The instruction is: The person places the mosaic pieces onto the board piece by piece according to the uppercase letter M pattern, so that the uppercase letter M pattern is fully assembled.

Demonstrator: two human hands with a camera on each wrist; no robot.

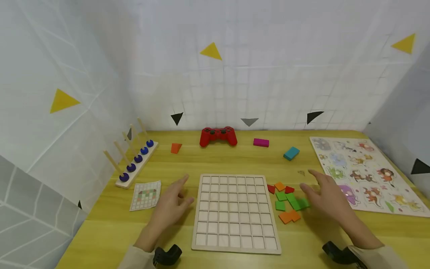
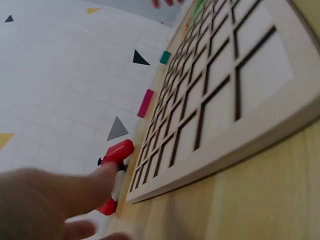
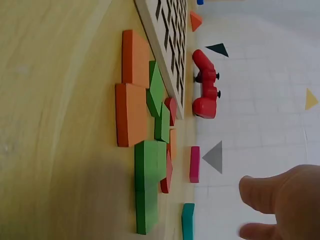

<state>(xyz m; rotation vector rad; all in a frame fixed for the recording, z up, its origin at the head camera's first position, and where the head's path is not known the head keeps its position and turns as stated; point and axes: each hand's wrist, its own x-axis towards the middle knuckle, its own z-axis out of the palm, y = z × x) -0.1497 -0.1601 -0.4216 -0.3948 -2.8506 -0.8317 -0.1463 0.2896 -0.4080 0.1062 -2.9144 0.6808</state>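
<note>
A wooden board with a grid of square recesses [image 1: 235, 213] lies flat on the table between both hands, and no tiles sit in it. My left hand [image 1: 169, 205] hovers by its left edge, holding nothing, with thumb and index finger apart. Beside that hand lies a printed pattern card [image 1: 145, 195]. My right hand [image 1: 327, 196] is also bare, thumb and index finger spread, just right of a loose pile of tiles. The pile has green tiles [image 3: 146, 165], orange tiles [image 3: 134, 114] and red pieces [image 1: 271, 189].
Far left stands a peg rack [image 1: 139, 168] with blue beads. Along the back lie an orange wedge [image 1: 175, 148], a red game controller [image 1: 218, 136], a magenta block [image 1: 261, 142] and a blue block [image 1: 291, 153]. An animal puzzle board [image 1: 361, 175] occupies the right side.
</note>
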